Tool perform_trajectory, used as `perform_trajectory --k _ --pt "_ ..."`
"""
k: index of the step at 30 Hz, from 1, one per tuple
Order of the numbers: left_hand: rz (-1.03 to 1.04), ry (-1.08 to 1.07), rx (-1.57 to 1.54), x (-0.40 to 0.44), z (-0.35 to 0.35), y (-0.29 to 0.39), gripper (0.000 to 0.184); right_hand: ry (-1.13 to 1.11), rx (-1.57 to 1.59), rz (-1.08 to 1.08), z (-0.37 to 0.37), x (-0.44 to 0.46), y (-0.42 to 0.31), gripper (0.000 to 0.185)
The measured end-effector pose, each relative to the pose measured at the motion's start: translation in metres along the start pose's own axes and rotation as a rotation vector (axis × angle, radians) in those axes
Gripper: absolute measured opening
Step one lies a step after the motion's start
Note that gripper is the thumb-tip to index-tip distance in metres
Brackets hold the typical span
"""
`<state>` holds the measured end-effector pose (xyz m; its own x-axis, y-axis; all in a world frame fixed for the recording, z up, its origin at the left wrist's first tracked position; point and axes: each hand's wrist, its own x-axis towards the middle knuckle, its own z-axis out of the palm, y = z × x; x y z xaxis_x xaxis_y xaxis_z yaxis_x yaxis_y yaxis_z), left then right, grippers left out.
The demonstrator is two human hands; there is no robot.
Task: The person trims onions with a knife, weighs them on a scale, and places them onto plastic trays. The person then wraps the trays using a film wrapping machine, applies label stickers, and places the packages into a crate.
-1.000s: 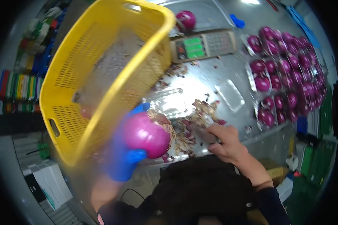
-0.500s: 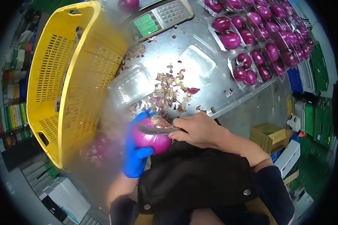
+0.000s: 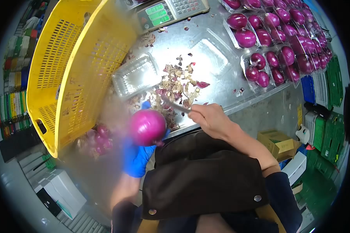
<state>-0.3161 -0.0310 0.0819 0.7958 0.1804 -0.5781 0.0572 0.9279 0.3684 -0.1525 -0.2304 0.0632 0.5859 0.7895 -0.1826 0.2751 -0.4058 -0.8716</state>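
Observation:
A large red onion [image 3: 147,127] rests in my left hand [image 3: 138,157], which wears a blue glove and curls around it from below. My bare right hand [image 3: 210,119] grips a knife [image 3: 177,105] by its handle, the blade pointing left above the scraps and apart from the onion. Dry skins and root trimmings [image 3: 179,83] lie in a heap on the metal table [image 3: 182,42] just beyond both hands. Beside the heap is a clear plastic tray [image 3: 136,75]; another clear tray [image 3: 212,54] sits farther right.
A tall yellow crate [image 3: 93,58] stands tilted at the left, with several onions [image 3: 101,139] below it. A scale [image 3: 167,13] with green displays is at the back. Packed trays of red onions [image 3: 262,39] fill the table's right side. A cardboard box [image 3: 276,143] stands beyond the edge.
The knife has come off the onion and moved right with my right hand. The root tuft that showed on the onion's top is out of sight; the onion has shifted slightly up and left.

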Motion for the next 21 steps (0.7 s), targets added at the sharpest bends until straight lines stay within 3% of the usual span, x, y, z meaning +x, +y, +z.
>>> perform_trajectory --k 3,4,6,11,17,18,21 --pt "-0.117 0.147 -0.310 -0.006 0.023 -0.011 0.048 0.014 -0.248 -0.345 -0.009 -0.009 -0.020 0.048" --pt "-0.171 0.187 -0.314 -0.007 0.012 -0.012 0.046 0.060 -0.332 -0.446 -0.004 -0.011 -0.019 0.051" --pt "-0.142 0.093 -0.083 -0.008 0.013 -0.019 0.050 0.068 -0.408 -0.475 0.000 -0.009 -0.014 0.052" --pt "-0.227 0.010 -0.283 -0.013 0.021 -0.023 0.069 0.053 -0.490 -0.465 0.006 -0.005 -0.012 0.052" --pt "-0.191 0.052 -0.331 -0.011 0.013 -0.028 0.076 -0.007 -0.413 -0.372 0.016 0.000 0.018 0.044" --pt "-0.206 0.065 -0.322 -0.010 0.011 -0.024 0.070 -0.020 -0.357 -0.260 0.017 -0.002 0.037 0.043" --pt "-0.062 0.214 -0.089 -0.004 -0.003 -0.025 0.077 -0.019 -0.151 -0.300 0.026 -0.012 0.045 0.040"
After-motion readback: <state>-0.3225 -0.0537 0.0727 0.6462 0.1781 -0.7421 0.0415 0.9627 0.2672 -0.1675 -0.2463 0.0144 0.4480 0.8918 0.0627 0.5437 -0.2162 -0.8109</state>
